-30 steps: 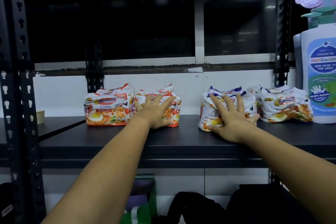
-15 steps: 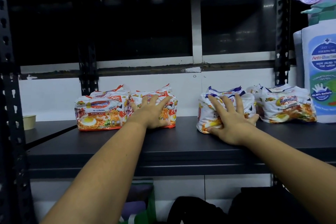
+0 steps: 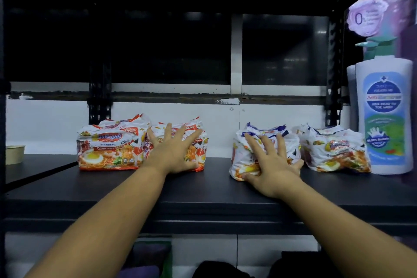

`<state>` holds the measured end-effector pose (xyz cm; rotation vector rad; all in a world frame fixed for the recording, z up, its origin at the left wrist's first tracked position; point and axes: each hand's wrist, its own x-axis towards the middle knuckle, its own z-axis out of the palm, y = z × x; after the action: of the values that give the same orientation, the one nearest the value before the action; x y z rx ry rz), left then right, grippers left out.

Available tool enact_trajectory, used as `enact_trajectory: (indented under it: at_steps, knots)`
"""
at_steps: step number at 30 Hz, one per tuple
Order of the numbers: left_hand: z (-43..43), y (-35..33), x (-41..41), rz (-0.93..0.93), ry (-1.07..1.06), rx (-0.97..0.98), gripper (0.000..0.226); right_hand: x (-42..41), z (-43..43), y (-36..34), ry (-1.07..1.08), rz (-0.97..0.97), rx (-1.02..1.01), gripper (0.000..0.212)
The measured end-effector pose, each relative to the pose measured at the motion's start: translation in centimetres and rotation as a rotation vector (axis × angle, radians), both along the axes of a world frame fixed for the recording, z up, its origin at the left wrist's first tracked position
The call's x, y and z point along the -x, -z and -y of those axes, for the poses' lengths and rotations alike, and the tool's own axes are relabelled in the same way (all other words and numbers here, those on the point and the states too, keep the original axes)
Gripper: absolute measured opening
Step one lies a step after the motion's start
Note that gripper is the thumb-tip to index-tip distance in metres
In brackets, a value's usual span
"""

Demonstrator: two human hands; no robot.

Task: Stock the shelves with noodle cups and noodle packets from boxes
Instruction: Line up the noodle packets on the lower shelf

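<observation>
Several noodle packets stand in a row on the black shelf (image 3: 117, 189). My left hand (image 3: 173, 153) presses with spread, straight fingers on the front of a red-and-white noodle packet (image 3: 199, 146). Another red-and-white packet (image 3: 108, 144) stands touching it on the left. My right hand (image 3: 270, 165) lies flat with straight fingers on a blue-and-white noodle packet (image 3: 255, 142). A further white packet (image 3: 336, 151) stands just to its right. No noodle cup or box is in view on this shelf.
A tall white pump bottle (image 3: 383, 117) stands at the shelf's right end, close to the rightmost packet. A small beige cup (image 3: 14, 153) sits on the neighbouring shelf at far left. Black perforated uprights (image 3: 334, 70) frame the bay. Dark bags lie below the shelf.
Both hands keep pressing the same packets. The view has drifted slightly, and the left pair of packets has shifted a little leftward in the frame.
</observation>
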<state>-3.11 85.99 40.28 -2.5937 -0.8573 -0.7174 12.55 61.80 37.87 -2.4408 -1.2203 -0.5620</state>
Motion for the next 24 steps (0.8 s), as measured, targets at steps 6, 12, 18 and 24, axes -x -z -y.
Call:
enact_trajectory:
  at_steps: [6,12,18,24]
  knots:
    - [5.8,0.2,0.1,0.103,0.227,-0.014,0.081,0.0,0.1,0.2,-0.011,0.016,-0.068,0.099]
    - [10.5,2.1,-1.4,-0.065,0.272,0.346,0.054,-0.4,0.4,0.2,-0.001,0.009,-0.114,0.098]
    - [11.5,1.1,-0.2,-0.194,0.320,0.498,0.048,-1.6,0.3,-0.1,0.042,-0.037,-0.097,0.098]
    - [10.8,1.5,-0.7,-0.166,0.337,0.532,0.046,-4.1,0.4,0.0,0.056,-0.050,-0.062,0.101]
